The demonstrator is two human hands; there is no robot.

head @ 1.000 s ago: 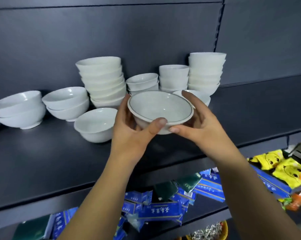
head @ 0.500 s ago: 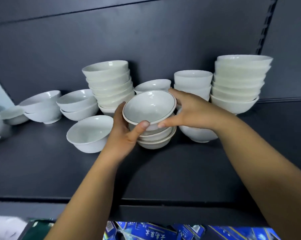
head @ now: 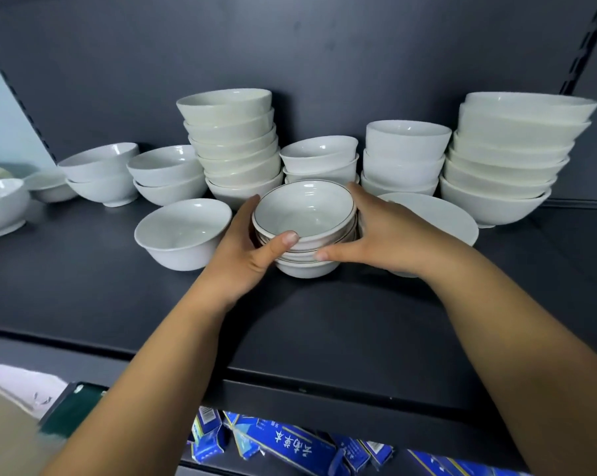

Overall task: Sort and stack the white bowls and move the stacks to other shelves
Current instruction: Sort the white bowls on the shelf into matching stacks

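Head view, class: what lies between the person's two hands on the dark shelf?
In the head view, a short stack of dark-rimmed white bowls lies between the left hand and right hand, which grip its sides.

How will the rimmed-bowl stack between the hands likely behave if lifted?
The rimmed-bowl stack looks rigid and glossy, so probably slippery and breakable. Its bowls sit uneven and may shift; left hand and right hand on opposite sides should steady it.

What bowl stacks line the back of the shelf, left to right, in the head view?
White porcelain two-bowl stack, second white two-bowl stack, tall cream-white bowl stack, short white bowl stack, straight-sided white bowl stack, wide cream-white bowl stack.
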